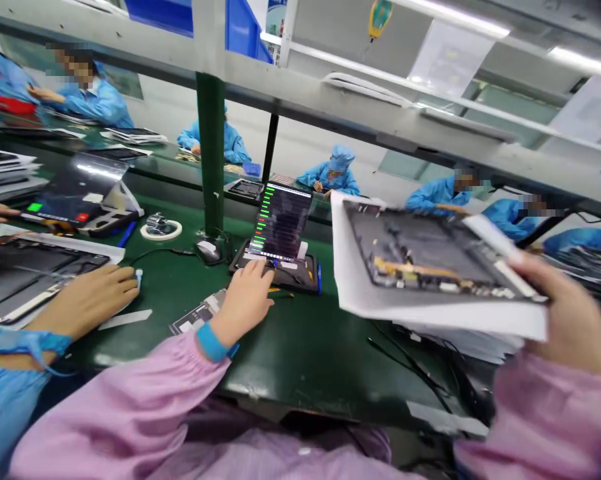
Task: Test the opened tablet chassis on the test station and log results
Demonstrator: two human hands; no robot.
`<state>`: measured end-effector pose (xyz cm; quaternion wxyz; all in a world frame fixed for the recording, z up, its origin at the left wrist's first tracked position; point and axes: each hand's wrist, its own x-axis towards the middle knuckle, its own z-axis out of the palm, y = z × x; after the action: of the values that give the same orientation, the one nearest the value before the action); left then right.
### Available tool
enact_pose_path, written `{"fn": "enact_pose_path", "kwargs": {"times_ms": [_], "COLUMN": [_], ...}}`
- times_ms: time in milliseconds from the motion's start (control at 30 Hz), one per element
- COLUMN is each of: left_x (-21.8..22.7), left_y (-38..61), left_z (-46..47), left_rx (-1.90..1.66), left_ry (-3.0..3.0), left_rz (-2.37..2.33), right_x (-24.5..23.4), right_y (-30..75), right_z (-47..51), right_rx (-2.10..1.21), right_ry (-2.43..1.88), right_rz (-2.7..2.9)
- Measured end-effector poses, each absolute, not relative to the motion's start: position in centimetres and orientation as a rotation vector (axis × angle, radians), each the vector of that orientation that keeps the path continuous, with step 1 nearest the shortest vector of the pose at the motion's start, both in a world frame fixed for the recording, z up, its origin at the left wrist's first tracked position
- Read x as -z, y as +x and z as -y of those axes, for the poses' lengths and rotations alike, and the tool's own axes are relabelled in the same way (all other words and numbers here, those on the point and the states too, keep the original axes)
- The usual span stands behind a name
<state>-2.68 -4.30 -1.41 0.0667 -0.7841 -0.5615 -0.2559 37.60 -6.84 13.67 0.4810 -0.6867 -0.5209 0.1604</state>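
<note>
While the right hand grips an opened tablet chassis on its white sheet, clear of the stack beneath, the left hand, fingers spread and seemingly empty, touches the dock propping a lit tablet upright.

No legible text: tablet screen rows blurred, green bars only; overhead sheets unreadable.
</note>
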Motion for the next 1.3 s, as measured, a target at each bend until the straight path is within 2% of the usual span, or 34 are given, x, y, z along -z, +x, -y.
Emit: {"fn": "enact_pose_path", "kwargs": {"times_ms": [67, 133, 267, 367, 467, 600, 667, 767, 900, 1067, 1167, 1300], "left_x": [1.7, 1.6, 0.0, -0.7, -0.3, 0.4, 0.5, 0.9, 1.8, 2.8, 3.3, 3.6], "left_y": [-1.5, -1.1, -1.9, -2.4, -2.3, -1.8, -1.5, -1.5, -2.2, -2.4, -1.8, -1.2], "left_z": [2.4, 1.3, 0.5, 0.5, 0.6, 1.2, 1.5, 1.5, 0.7, 0.1, 0.4, 0.9], "left_rx": [0.582, 0.562, 0.828, 1.139, 1.227, 1.075, 1.014, 0.979, 0.926, 0.753, 0.567, 0.496], "left_ry": [-2.337, -2.311, -2.453, -2.784, -3.141, -3.567, -3.662, -3.672, -3.467, -3.381, -3.351, -3.376], "left_rz": [1.622, 1.604, 1.839, 1.894, 1.829, 1.833, 1.866, 1.929, 2.074, 2.149, 2.19, 2.153], "right_x": [-9.5, -5.1, 2.6, 5.9, 6.2, 3.2, 1.6, 0.6, 2.6, 5.2, 5.6, 5.6], "right_y": [36.6, 35.3, 32.5, 30.7, 30.4, 30.7, 29.6, 25.9, 20.3, 18.1, 18.4, 18.5], "right_z": [8.7, 10.3, 12.6, 13.1, 12.4, 10.6, 9.2, 6.7, 3.9, 3.3, 3.6, 3.6], "right_rx": [-0.686, -0.869, -1.027, -1.182, -1.081, -0.386, -0.233, -0.355, -0.641, -0.709, -0.766, -0.823], "right_ry": [-1.605, -1.547, -1.493, -1.43, -1.504, -1.84, -1.817, -1.523, -1.203, -1.191, -1.187, -1.199], "right_rz": [1.055, 0.93, 0.847, 0.952, 1.323, 1.856, 2.016, 2.291, 2.523, 2.436, 2.369, 2.31]}}
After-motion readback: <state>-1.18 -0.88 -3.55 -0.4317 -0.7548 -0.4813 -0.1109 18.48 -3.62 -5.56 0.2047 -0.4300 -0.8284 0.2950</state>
